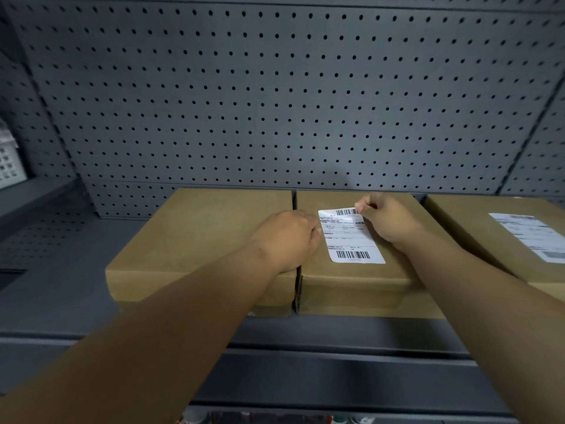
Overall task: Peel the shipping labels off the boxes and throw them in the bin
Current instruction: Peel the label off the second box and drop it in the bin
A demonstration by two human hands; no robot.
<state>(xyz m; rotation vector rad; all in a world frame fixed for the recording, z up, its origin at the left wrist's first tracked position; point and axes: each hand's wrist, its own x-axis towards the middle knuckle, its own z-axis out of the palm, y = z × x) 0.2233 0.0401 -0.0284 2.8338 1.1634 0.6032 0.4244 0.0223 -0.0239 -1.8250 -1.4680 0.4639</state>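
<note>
Three brown cardboard boxes stand side by side on a grey shelf. The left box (195, 240) has a bare top. The middle box (351, 289) carries a white shipping label (348, 237) with barcodes. My right hand (388, 218) pinches the label's far right corner, which is slightly lifted. My left hand (287, 237) rests curled on the middle box's left edge, fingertips touching the label's left side. The right box (477, 231) bears another white label (529, 234), flat on its top. No bin is in view.
A grey pegboard wall (275, 102) rises behind the boxes. The shelf's front lip (336, 344) runs below them. At the far left a white perforated basket (7, 160) stands on a higher ledge. Bare shelf lies left of the boxes.
</note>
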